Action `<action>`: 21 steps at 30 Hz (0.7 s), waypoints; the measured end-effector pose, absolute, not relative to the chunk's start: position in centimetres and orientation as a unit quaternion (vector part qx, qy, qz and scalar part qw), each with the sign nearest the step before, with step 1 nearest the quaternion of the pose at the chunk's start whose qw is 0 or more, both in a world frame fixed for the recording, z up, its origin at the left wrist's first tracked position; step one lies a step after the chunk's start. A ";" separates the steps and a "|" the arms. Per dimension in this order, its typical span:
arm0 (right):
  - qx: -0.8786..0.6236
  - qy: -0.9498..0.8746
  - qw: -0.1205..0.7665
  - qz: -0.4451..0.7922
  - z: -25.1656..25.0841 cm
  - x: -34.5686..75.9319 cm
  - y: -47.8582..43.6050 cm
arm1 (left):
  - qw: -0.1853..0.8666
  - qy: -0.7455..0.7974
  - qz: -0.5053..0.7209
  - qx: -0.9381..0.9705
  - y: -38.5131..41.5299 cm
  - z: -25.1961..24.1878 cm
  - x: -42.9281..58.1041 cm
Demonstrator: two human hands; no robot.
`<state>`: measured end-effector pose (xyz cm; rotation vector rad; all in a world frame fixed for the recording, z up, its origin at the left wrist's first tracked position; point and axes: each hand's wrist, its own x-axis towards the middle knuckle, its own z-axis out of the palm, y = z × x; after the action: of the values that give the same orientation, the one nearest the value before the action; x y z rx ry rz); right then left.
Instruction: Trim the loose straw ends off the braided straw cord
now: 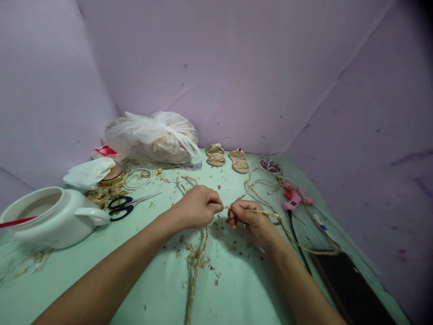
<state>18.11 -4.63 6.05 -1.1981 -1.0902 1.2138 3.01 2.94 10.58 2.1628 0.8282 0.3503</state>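
Between my two hands a thin straw-coloured braided cord (251, 211) is stretched over the middle of the table. My left hand (199, 205) is closed in a fist-like pinch on it. Fingertips of my right hand (252, 221) pinch the same cord a short way to the right. From there the cord loops rightward across the table. Another length of cord (194, 284) hangs down below my left hand toward the near edge, with frayed fibres around it. Whether this is the same piece cannot be made out.
Scissors (133, 205) lie left, beside a white pot (56, 221). A filled plastic bag (155, 137) rests against the back wall. Small woven slippers (238, 161), a dish of beads (270, 165), a pink glue gun (292, 198) and a dark flat object (352, 284) are to the right.
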 end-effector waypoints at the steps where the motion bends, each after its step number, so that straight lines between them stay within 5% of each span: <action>1: -0.528 -0.471 0.524 0.474 6.2 18.1 -4.7 | 0.408 0.314 0.127 0.848 2.8 10.5 3.1; 6: -0.564 -0.531 0.509 0.376 6.4 18.2 -4.6 | 0.516 0.256 0.113 0.810 2.7 10.6 2.9; 14: -0.445 -0.265 0.635 0.573 4.7 16.3 -3.7 | 0.475 0.332 0.168 0.798 3.7 8.9 3.6; 21: -0.523 -0.218 0.711 0.417 6.1 18.2 -3.3 | 0.509 0.309 0.111 0.796 4.6 9.1 2.9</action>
<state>18.20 -3.34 6.07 -1.1592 -0.4833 0.9250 2.93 4.57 9.08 1.9160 0.7440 0.2676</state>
